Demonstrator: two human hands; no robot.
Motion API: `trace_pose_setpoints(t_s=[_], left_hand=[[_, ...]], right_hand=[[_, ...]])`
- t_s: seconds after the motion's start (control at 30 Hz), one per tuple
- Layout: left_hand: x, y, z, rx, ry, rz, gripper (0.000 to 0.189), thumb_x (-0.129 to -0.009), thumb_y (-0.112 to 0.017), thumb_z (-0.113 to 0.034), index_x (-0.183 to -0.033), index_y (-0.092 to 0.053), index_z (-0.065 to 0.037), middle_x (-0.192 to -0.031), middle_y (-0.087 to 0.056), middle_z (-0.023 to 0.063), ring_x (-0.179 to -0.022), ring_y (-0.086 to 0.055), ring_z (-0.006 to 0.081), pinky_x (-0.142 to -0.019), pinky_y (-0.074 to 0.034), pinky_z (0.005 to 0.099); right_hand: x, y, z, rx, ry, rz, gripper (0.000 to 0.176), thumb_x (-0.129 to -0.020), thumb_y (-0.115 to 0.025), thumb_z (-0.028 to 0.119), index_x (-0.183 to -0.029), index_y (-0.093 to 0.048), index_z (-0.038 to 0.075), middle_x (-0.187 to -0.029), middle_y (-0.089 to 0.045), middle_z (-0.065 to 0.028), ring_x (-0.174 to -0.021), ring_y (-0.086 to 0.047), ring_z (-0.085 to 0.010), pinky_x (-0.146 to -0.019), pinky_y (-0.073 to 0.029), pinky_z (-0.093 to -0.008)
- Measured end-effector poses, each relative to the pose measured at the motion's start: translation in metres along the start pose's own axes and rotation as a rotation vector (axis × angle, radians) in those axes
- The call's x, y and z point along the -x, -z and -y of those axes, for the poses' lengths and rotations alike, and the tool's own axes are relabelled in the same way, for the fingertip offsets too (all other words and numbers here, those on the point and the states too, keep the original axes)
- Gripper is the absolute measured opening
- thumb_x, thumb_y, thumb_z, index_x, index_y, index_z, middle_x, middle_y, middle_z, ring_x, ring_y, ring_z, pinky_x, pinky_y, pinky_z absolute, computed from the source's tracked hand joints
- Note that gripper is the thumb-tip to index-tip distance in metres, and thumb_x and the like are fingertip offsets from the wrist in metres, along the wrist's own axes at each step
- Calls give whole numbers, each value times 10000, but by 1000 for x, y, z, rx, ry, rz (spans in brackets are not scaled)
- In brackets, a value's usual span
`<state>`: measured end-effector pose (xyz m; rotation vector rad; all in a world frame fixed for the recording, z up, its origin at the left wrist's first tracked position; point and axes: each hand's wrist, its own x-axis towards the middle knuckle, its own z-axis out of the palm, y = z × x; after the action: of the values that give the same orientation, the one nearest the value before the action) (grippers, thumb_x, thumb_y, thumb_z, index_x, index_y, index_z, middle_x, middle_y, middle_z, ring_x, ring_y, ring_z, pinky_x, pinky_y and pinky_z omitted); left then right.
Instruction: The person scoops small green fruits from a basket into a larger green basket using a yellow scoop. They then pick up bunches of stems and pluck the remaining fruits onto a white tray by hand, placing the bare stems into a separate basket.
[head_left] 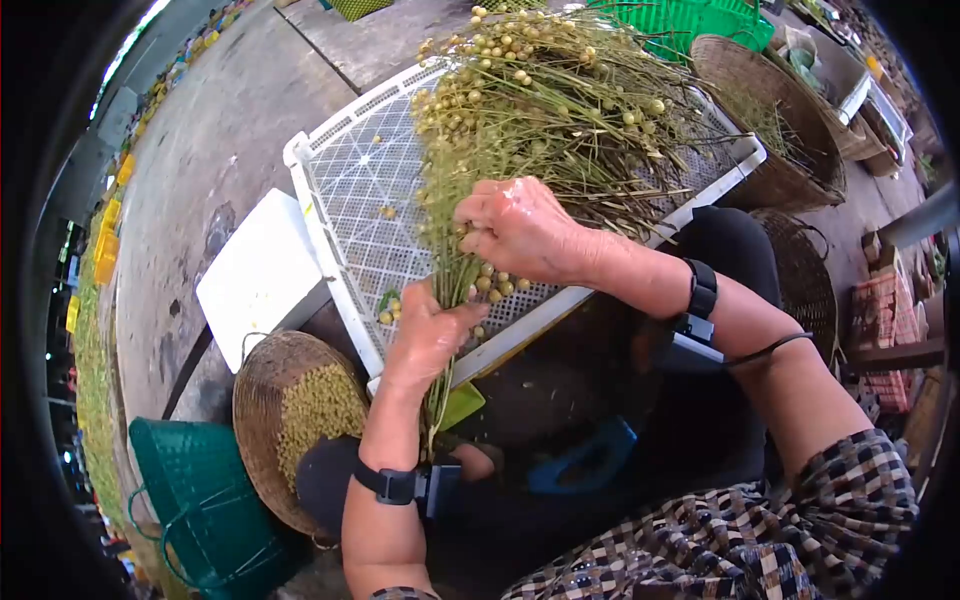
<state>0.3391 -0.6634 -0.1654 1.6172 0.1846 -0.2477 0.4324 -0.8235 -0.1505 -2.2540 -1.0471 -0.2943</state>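
My left hand point(430, 325) is wrapped round a bundle of thin green stems point(452, 275) over the near left part of a white perforated tray point(375, 230). The stem ends hang below that hand. Just above and to the right, my right hand point(510, 225) has its fingers curled in beside the upper part of the bundle; what they hold, if anything, is hidden. Round yellowish fruits point(497, 285) lie on the tray near both hands. A large heap of cut stems with fruits point(570, 110) covers the tray's far right part.
A woven basket of small yellowish fruits point(325, 410) and a green basket point(205, 490) stand at lower left. A white board point(262, 265) lies left of the tray. Large woven baskets point(740, 75) stand at upper right, with a green crate point(690, 25) behind the heap.
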Motion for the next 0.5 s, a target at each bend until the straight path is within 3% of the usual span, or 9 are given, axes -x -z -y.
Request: trace_pose_setpoints(t_s=[0.07,0.13,0.2,0.23,0.27,0.3,0.33,0.43,0.5], left_hand=[[0,-6,1,-194,-87,-29,126,-732,-663,16,-842,-610,-14,-625,-541,2,-508,-458,64,-458,-330,239],[-1,-8,10,-157,-42,-28,140,-737,-659,-8,-865,-607,12,-624,-542,19,-524,-479,101,-481,-370,282],[-7,-7,27,-510,-293,-73,254,-743,-662,-84,-953,-620,52,-736,-660,196,-717,-645,375,-639,-476,426],[-6,-11,23,-483,-228,-74,240,-733,-666,-95,-914,-612,52,-750,-627,267,-774,-614,452,-672,-478,472],[-7,-13,27,-480,-223,-82,240,-733,-666,-95,-914,-612,52,-750,-627,267,-774,-614,452,-672,-478,472],[-8,-16,33,-610,-228,-171,224,-728,-670,-96,-886,-605,48,-741,-628,263,-774,-620,445,-675,-484,477],[-8,-17,32,-740,-231,-258,210,-723,-673,-97,-858,-598,44,-731,-628,258,-773,-626,439,-677,-490,482],[-2,-16,28,-808,-192,-277,207,-720,-682,-107,-826,-584,41,-747,-629,269,-781,-625,443,-692,-496,493],[-6,-8,31,-787,-198,-257,211,-723,-684,-111,-830,-587,43,-749,-628,270,-781,-626,443,-690,-495,492]], right_hand=[[-1,1,3,-5,-5,20,164,-762,-626,186,-746,-610,23,-769,-611,-166,-714,-598,-397,-651,-476,-481],[-2,0,3,98,-128,123,148,-702,-585,142,-733,-632,4,-732,-629,-229,-732,-616,-432,-674,-494,-511],[0,-1,1,94,-141,126,132,-686,-585,127,-705,-634,5,-711,-628,-227,-716,-618,-427,-675,-496,-507],[0,-1,0,99,-210,173,156,-713,-616,167,-725,-632,12,-715,-629,-203,-724,-606,-422,-677,-486,-497],[0,-2,0,106,-281,218,190,-740,-647,207,-746,-631,18,-719,-629,-179,-731,-594,-417,-680,-476,-487],[1,-6,-3,128,-279,190,162,-729,-667,148,-723,-613,-5,-660,-611,-172,-674,-628,-334,-636,-485,-431],[1,-7,-4,125,-278,195,162,-729,-667,148,-723,-613,-5,-660,-611,-172,-674,-628,-334,-636,-485,-431],[3,-13,-10,-332,-342,119,85,-717,-664,14,-692,-592,-25,-590,-573,-63,-597,-548,-84,-556,-457,-287],[6,-18,-17,-358,-333,99,80,-729,-657,20,-696,-601,-25,-603,-586,-49,-595,-541,-81,-558,-459,-285]])
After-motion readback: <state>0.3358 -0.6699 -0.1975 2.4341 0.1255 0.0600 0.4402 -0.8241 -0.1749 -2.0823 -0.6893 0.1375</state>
